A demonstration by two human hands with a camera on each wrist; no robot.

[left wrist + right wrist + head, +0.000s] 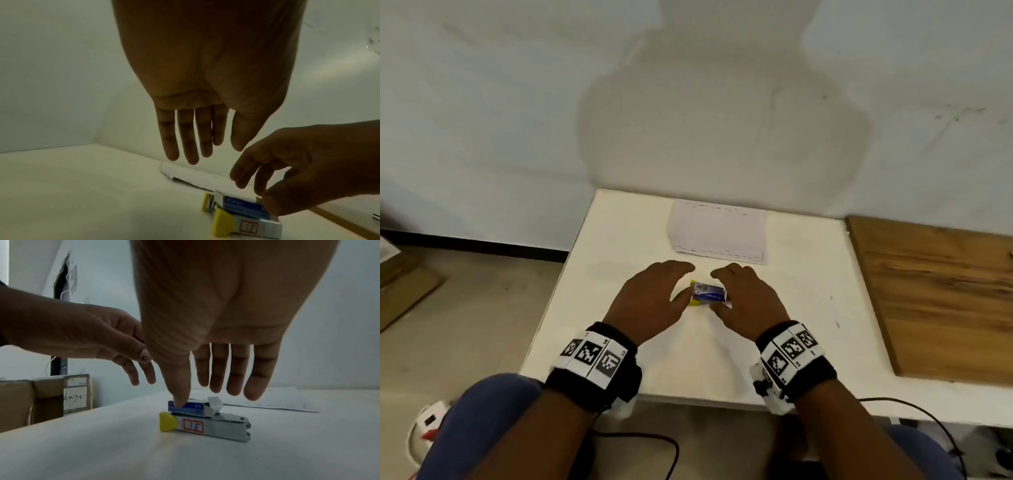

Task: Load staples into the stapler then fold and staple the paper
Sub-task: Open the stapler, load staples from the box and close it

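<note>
Your right thumb (pixel 179 402) touches the staple box (pixel 191 408) lying longways on the stapler (pixel 216 428), right fingers spread wide above, left hand (pixel 650 298) loose beside.

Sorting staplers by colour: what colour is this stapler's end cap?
Yellow, clearest in the right wrist view: stapler's end cap.

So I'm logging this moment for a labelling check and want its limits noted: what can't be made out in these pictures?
- Whether staples are in the small blue-and-white staple box: its inside is hidden in every view.
- Whether the right hand grips the box: only its thumb visibly touches it.
- Whether the silver stapler with yellow end is loaded: it lies closed.
- Print on the white paper sheet: too blurred in the head view.
</note>
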